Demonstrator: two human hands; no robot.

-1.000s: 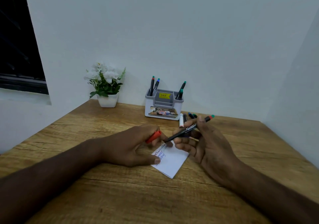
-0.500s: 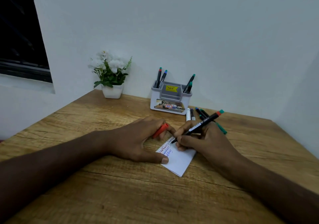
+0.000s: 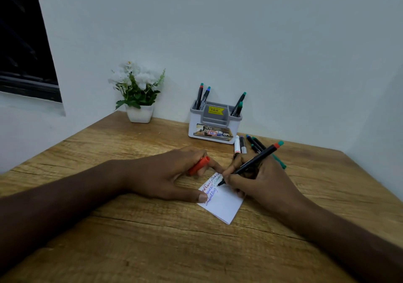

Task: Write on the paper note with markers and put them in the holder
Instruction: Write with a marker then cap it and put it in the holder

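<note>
The right hand grips a black marker in a writing hold, fingers closed around the lower barrel. Its tip rests on the upper part of the paper note, beside lines already written in red, green and blue. The marker's long axis slopes from the tip, low and toward the person, up and away to the right, where its red-and-green end points. The left hand pins the note's left edge with the thumb while its curled fingers hold a red cap. The holder stands well beyond both hands against the wall, several markers upright in it. Loose markers lie just right of the holder. The right hand is judged nearer to them.
</note>
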